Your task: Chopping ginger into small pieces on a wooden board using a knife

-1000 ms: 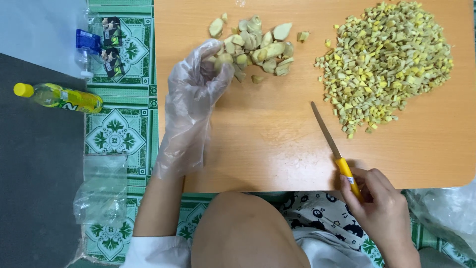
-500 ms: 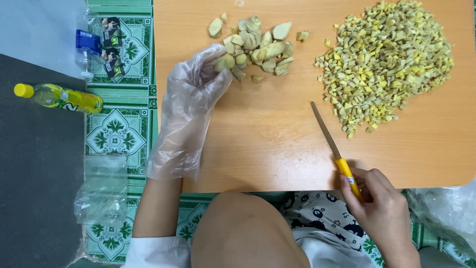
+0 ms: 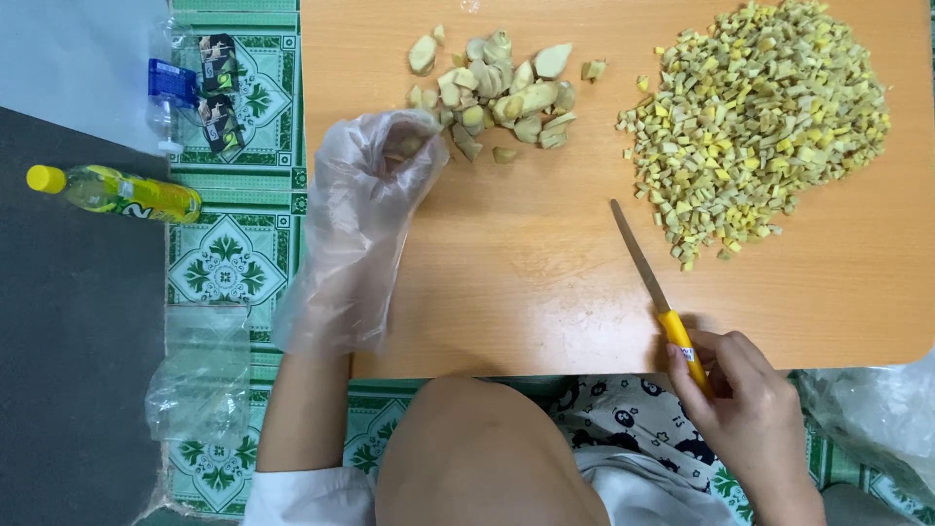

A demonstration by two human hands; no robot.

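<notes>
Step in hand, by my read: picking up the next piece of ginger for cutting. L hand point(image 3: 375, 209), in a loose clear plastic glove, is curled shut around a ginger chunk point(image 3: 409, 146) at the near-left edge of the pile of uncut ginger pieces point(image 3: 502, 93); the chunk shows through the glove betw. the fingertips.

R hand point(image 3: 745, 414) grips the yellow handle of a knife point(image 3: 662, 292), fist closed, down at the near edge of the wooden cutting board point(image 3: 516, 282). Blade lies flat on the board, tip pointing up-left, toward bare board betw. the two hands. Heap of diced ginger point(image 3: 760, 127) sits beyond the R hand, well apart from the L.

Next move prob. calls for setting the chunk on bare board near the blade tip, flat side down so it won't roll, gloved fingertips tucked back from the edge.

Pose: L forearm runs up from the lap, wrist bent in toward the pile. R wrist low, hand half off the board.
</notes>
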